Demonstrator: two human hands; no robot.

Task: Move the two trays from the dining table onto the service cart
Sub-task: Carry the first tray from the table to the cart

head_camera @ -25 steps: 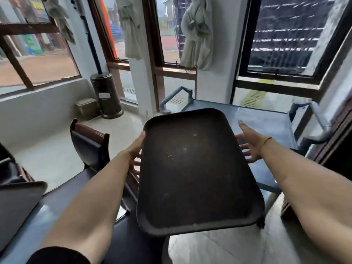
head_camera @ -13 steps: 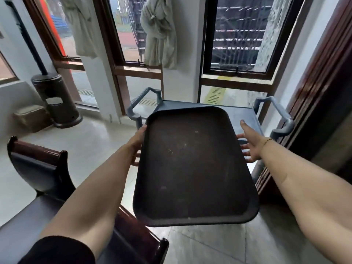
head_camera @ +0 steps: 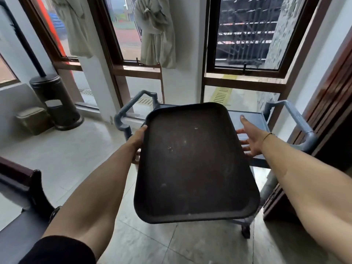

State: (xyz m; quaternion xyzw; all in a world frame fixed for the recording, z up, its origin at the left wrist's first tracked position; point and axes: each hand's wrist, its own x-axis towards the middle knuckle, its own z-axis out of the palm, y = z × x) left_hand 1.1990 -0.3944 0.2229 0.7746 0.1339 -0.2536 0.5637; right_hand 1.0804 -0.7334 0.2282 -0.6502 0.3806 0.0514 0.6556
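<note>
A dark brown, empty tray (head_camera: pixel 192 162) hangs in the air in front of me, above the near end of the grey service cart (head_camera: pixel 253 121). My left hand (head_camera: pixel 138 138) grips the tray's left rim, thumb on top and fingers underneath. My right hand (head_camera: pixel 251 139) holds the right rim from below, with its fingers spread under the edge. The tray hides most of the cart's top shelf. The second tray and the dining table top are out of view.
The cart has grey handles at its left (head_camera: pixel 129 111) and right (head_camera: pixel 297 121) ends and a wheel (head_camera: pixel 245 231) below. A dark wooden chair back (head_camera: pixel 24 180) stands at lower left. A patio heater base (head_camera: pixel 57 103) stands by the windows; a wooden wall (head_camera: pixel 327 119) runs along the right.
I have turned right and stepped closer to the cart, carrying the tray along. The dining table and the second tray have slid out of view at the left.
</note>
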